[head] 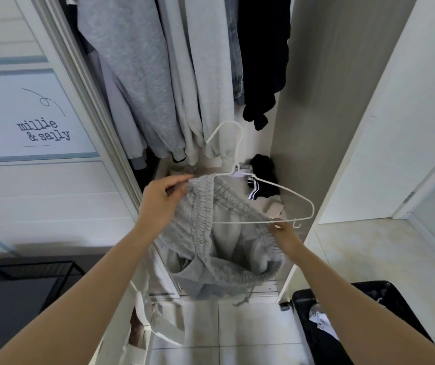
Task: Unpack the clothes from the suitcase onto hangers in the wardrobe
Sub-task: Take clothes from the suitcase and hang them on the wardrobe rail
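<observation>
I hold grey sweatpants (224,248) by their elastic waistband in front of the open wardrobe (316,127). My left hand (161,201) pinches the waistband at its upper left. My right hand (284,237) grips the waistband's right side together with the bottom bar of a white wire hanger (277,204). The hanger's left shoulder is inside the waistband and its hook points up. The black suitcase (342,312) lies open at the bottom right with some clothes inside.
Grey sweatshirts (142,75), light trousers, and a dark garment (263,61) hang in the wardrobe. Folded dark clothes (261,177) lie on its floor. A sliding door (39,127) stands left, a black wire rack (34,270) lower left, a white tote bag (155,317) below.
</observation>
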Demonstrator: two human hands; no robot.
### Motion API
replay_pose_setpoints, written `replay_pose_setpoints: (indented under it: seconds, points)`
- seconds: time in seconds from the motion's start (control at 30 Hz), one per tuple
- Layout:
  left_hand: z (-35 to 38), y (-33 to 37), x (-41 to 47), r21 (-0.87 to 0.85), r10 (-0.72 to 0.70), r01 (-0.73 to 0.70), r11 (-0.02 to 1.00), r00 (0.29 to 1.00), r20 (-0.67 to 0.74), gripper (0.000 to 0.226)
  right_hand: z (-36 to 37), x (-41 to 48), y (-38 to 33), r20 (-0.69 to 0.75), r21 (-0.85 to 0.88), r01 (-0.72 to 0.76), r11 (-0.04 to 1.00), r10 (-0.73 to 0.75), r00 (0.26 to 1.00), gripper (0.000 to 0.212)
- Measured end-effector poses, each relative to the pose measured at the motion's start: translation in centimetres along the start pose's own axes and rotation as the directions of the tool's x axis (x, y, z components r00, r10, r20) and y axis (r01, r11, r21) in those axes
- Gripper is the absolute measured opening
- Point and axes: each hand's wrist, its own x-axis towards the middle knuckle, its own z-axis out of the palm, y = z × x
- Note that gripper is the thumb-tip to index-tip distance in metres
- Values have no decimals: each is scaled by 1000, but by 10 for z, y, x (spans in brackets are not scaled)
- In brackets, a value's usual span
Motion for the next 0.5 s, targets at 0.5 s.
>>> replay_pose_setpoints:
  seconds: [0.5]
  points:
    - [-31, -36, -14, 290, 192, -146, 946, 971, -139, 20, -96, -4, -52, -26, -279, 290, 915, -309, 951, 13]
